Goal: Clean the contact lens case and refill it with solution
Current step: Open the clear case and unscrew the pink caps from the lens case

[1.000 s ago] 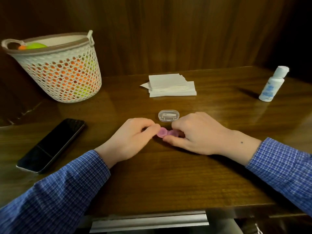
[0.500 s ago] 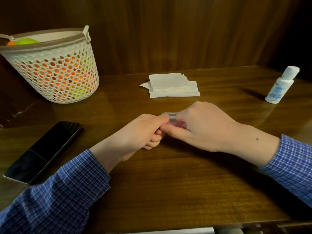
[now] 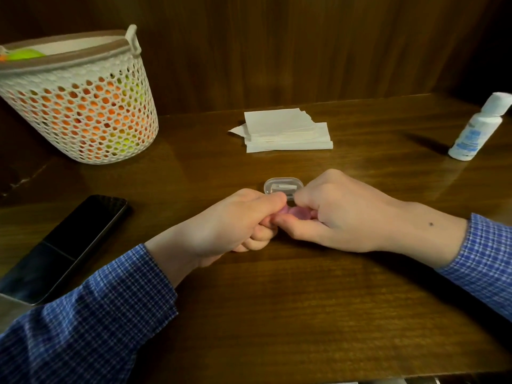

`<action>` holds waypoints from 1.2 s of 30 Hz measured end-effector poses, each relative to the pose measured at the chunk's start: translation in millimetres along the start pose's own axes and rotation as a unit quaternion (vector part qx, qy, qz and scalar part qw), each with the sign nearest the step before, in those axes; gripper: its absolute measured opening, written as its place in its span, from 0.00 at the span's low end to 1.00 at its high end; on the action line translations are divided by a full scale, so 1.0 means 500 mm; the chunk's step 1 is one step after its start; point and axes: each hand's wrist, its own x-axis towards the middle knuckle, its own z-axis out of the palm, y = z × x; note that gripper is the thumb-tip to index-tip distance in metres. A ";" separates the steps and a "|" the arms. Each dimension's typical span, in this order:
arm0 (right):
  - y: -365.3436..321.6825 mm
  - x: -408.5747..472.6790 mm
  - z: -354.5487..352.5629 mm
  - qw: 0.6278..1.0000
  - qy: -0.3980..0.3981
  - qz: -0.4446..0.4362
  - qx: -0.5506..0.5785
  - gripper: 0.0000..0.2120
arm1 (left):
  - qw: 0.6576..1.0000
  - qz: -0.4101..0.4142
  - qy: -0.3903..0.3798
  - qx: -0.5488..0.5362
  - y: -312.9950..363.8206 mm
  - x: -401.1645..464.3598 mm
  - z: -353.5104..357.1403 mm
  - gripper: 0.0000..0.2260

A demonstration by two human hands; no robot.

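A pink contact lens case shows only as a sliver between my two hands at the middle of the wooden table. My left hand pinches its left end with thumb on top. My right hand curls over its right end and hides most of it. The white solution bottle, cap on, stands at the far right. A stack of white tissues lies behind the hands.
A small clear plastic box sits just behind my fingers. A black phone lies at the left. A white mesh basket with orange and green items stands at the back left. A wooden wall closes the back.
Both hands closed tighter over the pink case and lifted slightly, my left thumb now on top. The case went from plainly visible to mostly hidden.
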 end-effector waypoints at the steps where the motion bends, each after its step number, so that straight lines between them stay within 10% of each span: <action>1: 0.002 0.001 0.000 1.000 0.002 -0.003 0.005 0.27 | 1.000 -0.003 0.002 -0.001 0.000 0.000 0.000 0.24; 28: 0.017 -0.025 -0.016 0.998 0.030 0.053 -0.028 0.26 | 0.995 -0.010 0.089 0.053 0.005 -0.009 0.019 0.22; 36: 0.018 -0.037 0.012 0.995 -0.017 0.039 -0.091 0.24 | 0.895 0.171 0.200 0.361 -0.027 -0.025 0.018 0.03</action>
